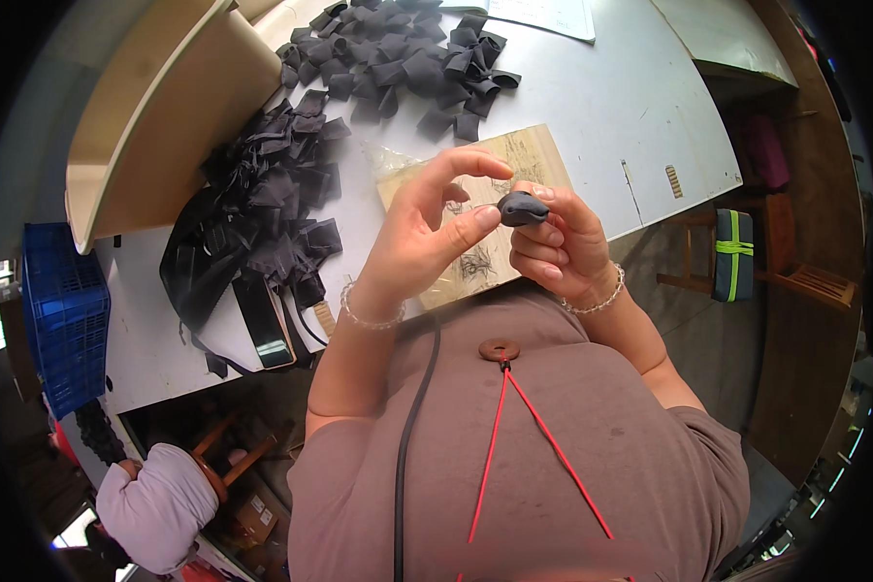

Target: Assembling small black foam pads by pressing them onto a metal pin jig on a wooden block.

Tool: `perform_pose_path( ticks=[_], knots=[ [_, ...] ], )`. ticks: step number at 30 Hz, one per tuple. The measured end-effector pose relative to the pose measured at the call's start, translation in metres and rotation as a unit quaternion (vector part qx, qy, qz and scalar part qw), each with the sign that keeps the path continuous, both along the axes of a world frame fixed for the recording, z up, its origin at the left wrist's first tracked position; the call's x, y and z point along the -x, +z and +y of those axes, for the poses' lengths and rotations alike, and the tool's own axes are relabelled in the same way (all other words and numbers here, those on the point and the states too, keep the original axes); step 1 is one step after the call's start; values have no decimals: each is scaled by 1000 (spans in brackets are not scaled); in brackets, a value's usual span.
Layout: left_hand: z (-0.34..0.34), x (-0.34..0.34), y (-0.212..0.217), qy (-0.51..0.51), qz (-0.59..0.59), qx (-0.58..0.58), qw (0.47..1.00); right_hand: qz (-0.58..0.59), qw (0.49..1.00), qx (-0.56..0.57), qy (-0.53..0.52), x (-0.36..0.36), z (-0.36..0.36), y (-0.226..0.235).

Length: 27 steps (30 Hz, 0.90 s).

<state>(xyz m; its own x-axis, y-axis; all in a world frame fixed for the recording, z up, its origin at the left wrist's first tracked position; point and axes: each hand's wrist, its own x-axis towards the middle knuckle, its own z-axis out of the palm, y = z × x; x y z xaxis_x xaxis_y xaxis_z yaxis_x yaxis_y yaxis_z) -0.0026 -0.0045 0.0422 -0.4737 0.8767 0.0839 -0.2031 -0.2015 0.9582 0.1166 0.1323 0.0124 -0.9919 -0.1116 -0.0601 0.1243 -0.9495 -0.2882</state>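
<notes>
Between thumb and fingers, my right hand (569, 241) pinches a small dark grey fabric piece (524, 209), which looks rolled or folded. My left hand (419, 225) is beside it, thumb tip against or very close to the piece's left end. Its index finger arches above, apart from the thumb, so that hand is open. Both hands are over a light wooden board (545, 147) with dark thread-like bits on its surface. Part of the board is hidden by my hands.
A heap of dark fabric pieces (422, 73) covers the far table (640, 126); another pile (272, 194) lies left, beside a beige panel (155, 116). A phone-like dark slab (262, 325) is at the near left edge. Beyond are a blue crate (68, 315), another person (160, 504) and a wooden stool (689, 252).
</notes>
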Motion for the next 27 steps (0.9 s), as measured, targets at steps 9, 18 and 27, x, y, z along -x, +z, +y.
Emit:
perform_pose_path(
  ticks=[9,18,27],
  knots=[
    [13,2,-17,123,260,-125,949,-50,998,12,-21,-7,-10,-1],
    [23,4,-27,155,254,-142,944,-50,998,15,-25,-7,-11,1],
    [20,-5,-19,162,277,-144,936,-65,997,0,-43,-9,-18,-1]
  ],
)
